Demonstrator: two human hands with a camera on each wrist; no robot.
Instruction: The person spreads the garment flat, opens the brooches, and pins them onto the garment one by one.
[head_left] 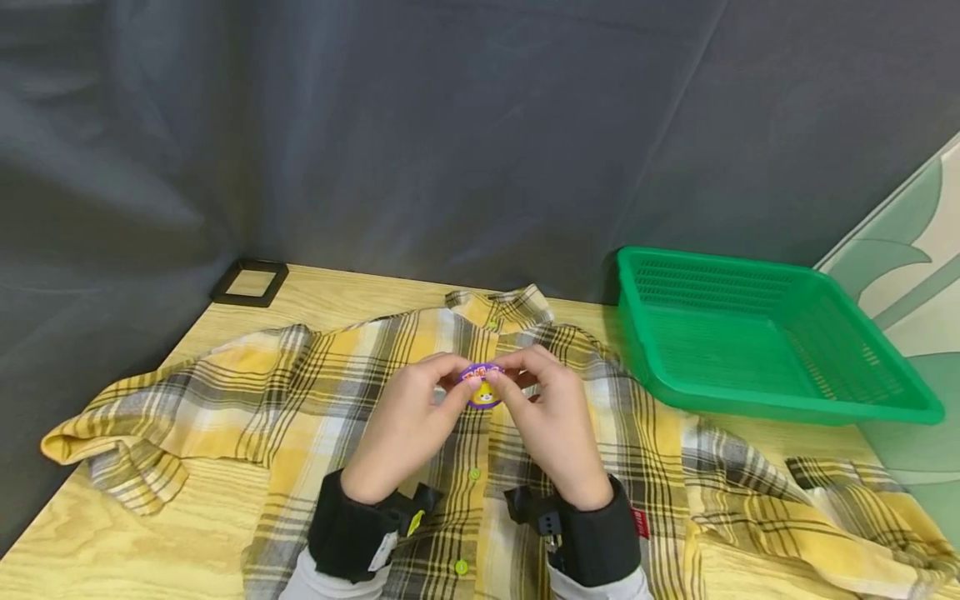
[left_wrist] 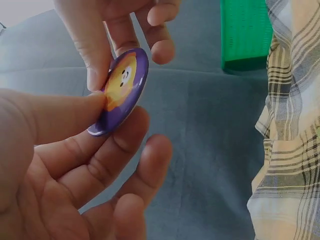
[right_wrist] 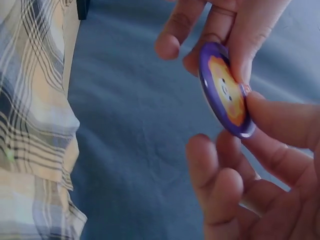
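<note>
A round purple badge with a yellow cartoon animal face is held between both hands above a plaid shirt. My left hand pinches its left edge between thumb and fingers. The right hand pinches the opposite edge the same way. In the left wrist view the badge is seen at a slant, its glossy front facing the thumbs. The right wrist view shows the same badge with its back hidden. Beneath the hands the yellow, grey and white plaid shirt lies spread out, buttoned, collar at the far side.
On the right stands a green plastic basket with slotted walls, close by the shirt's shoulder. A black square frame lies at the table's far left corner. Dark cloth hangs behind the wooden table. A red tag shows on the shirt.
</note>
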